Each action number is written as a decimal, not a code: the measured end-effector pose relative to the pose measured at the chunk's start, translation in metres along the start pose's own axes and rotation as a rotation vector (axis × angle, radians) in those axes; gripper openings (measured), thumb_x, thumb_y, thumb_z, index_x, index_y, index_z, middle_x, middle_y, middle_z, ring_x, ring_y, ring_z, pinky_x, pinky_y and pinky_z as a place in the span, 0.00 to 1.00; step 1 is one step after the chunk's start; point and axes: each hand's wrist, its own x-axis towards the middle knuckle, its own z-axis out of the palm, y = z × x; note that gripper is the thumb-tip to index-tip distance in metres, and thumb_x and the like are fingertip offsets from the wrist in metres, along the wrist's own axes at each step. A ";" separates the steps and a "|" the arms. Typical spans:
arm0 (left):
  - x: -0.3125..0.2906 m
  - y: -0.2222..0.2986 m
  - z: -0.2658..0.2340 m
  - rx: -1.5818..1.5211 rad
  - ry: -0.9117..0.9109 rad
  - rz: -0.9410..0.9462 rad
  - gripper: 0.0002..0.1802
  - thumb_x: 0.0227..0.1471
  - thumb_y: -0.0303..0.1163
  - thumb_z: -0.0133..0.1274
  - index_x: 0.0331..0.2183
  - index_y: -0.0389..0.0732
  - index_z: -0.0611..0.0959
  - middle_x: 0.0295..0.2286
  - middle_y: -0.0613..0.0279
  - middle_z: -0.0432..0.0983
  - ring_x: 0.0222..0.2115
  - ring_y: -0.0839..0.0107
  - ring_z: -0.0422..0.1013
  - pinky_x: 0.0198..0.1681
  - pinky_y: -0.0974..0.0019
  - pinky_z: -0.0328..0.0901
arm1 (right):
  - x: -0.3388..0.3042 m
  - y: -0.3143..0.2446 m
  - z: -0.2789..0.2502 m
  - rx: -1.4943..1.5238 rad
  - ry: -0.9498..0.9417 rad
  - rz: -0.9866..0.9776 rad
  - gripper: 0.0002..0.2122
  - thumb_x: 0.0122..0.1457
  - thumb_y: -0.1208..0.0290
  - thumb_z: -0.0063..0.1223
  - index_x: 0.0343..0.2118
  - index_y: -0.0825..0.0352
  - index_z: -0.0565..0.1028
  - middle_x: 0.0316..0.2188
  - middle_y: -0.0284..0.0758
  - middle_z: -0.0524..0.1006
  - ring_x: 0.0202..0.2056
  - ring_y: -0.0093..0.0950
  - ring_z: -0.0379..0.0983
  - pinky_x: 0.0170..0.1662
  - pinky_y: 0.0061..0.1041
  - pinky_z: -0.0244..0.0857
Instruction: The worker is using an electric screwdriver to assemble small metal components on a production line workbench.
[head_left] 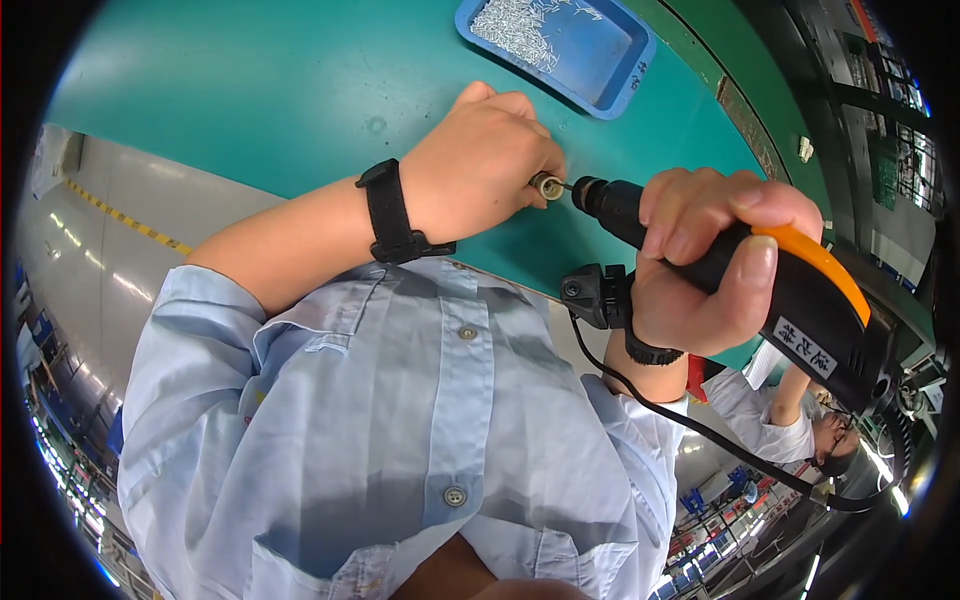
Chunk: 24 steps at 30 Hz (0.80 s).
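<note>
My left hand (490, 155) is closed around a small round fitting (548, 186), whose pale, ring-shaped open end faces right. Most of that part is hidden by my fingers, so I cannot tell its exact kind. In my right hand (720, 245) is a black electric screwdriver (625, 212) with an orange strip, gripped around its body. Its thin bit points left and reaches the fitting's open end or lies just short of it; I cannot tell whether they touch.
A blue tray (610, 70) with many small silvery pin-like pieces (515, 30) lies on the green tabletop (250, 80), beyond my hands. A black device (595, 295) sits at my right wrist, its cable (700, 430) running rightward. Another person (775, 415) is at the right.
</note>
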 end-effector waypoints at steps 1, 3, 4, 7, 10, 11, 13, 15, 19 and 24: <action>0.000 0.000 0.000 -0.002 0.003 -0.003 0.09 0.32 0.31 0.61 0.24 0.46 0.82 0.19 0.71 0.73 0.31 0.71 0.66 0.38 0.65 0.54 | 0.000 -0.001 0.000 -0.001 -0.004 0.002 0.17 0.54 0.58 0.53 0.33 0.67 0.63 0.11 0.31 0.65 0.13 0.23 0.63 0.19 0.24 0.60; -0.001 0.001 0.000 0.005 -0.052 -0.024 0.10 0.33 0.30 0.61 0.26 0.47 0.82 0.22 0.73 0.73 0.33 0.72 0.65 0.39 0.66 0.52 | -0.001 -0.002 0.001 -0.031 -0.019 0.004 0.17 0.54 0.57 0.53 0.33 0.67 0.63 0.11 0.30 0.65 0.13 0.23 0.63 0.19 0.24 0.60; -0.001 0.001 0.000 0.002 -0.050 -0.027 0.10 0.33 0.30 0.61 0.26 0.47 0.82 0.22 0.73 0.73 0.33 0.72 0.65 0.39 0.66 0.52 | -0.001 -0.003 0.001 -0.032 -0.022 0.006 0.17 0.54 0.57 0.53 0.33 0.67 0.63 0.11 0.30 0.65 0.13 0.23 0.63 0.19 0.24 0.60; -0.002 0.002 0.002 0.000 -0.035 -0.014 0.10 0.33 0.30 0.61 0.26 0.47 0.82 0.23 0.74 0.74 0.33 0.72 0.65 0.39 0.66 0.52 | -0.001 -0.004 0.000 -0.023 -0.069 -0.031 0.17 0.54 0.57 0.53 0.33 0.66 0.64 0.12 0.30 0.66 0.14 0.23 0.63 0.19 0.24 0.60; -0.003 0.004 0.001 0.016 -0.048 0.010 0.10 0.33 0.30 0.61 0.26 0.47 0.82 0.24 0.75 0.74 0.33 0.72 0.65 0.40 0.66 0.52 | -0.001 -0.004 -0.001 -0.037 -0.091 -0.032 0.17 0.54 0.58 0.53 0.34 0.66 0.64 0.12 0.30 0.66 0.14 0.23 0.63 0.19 0.23 0.60; -0.002 0.004 0.001 0.012 -0.056 0.004 0.10 0.33 0.30 0.61 0.26 0.47 0.82 0.24 0.75 0.75 0.33 0.72 0.65 0.40 0.66 0.52 | -0.001 -0.004 0.000 -0.037 -0.094 -0.027 0.17 0.54 0.58 0.53 0.34 0.66 0.64 0.12 0.30 0.66 0.14 0.23 0.63 0.19 0.23 0.60; -0.002 0.004 0.002 0.005 -0.063 -0.005 0.10 0.33 0.30 0.61 0.25 0.47 0.82 0.24 0.75 0.75 0.33 0.72 0.65 0.40 0.66 0.52 | -0.001 -0.004 0.000 -0.025 -0.102 -0.044 0.16 0.54 0.58 0.53 0.33 0.66 0.63 0.13 0.31 0.67 0.14 0.23 0.63 0.20 0.23 0.61; -0.002 0.004 0.004 0.005 -0.009 0.035 0.05 0.34 0.31 0.58 0.23 0.46 0.82 0.21 0.72 0.73 0.31 0.71 0.65 0.39 0.65 0.54 | 0.000 -0.004 0.001 -0.047 -0.113 -0.040 0.16 0.54 0.59 0.53 0.32 0.66 0.63 0.13 0.31 0.66 0.14 0.23 0.63 0.20 0.23 0.61; -0.002 0.005 0.005 -0.004 -0.014 0.028 0.04 0.34 0.30 0.57 0.22 0.46 0.81 0.20 0.72 0.73 0.30 0.71 0.65 0.38 0.66 0.54 | 0.000 0.001 0.000 0.021 -0.085 0.032 0.14 0.54 0.62 0.54 0.30 0.66 0.62 0.13 0.31 0.66 0.15 0.23 0.63 0.21 0.23 0.61; -0.004 0.004 0.008 -0.003 0.018 0.050 0.03 0.34 0.28 0.55 0.20 0.45 0.81 0.19 0.70 0.72 0.29 0.70 0.64 0.37 0.66 0.54 | 0.000 0.004 0.002 0.018 -0.095 0.016 0.14 0.53 0.64 0.55 0.31 0.66 0.62 0.13 0.31 0.65 0.14 0.22 0.62 0.21 0.23 0.60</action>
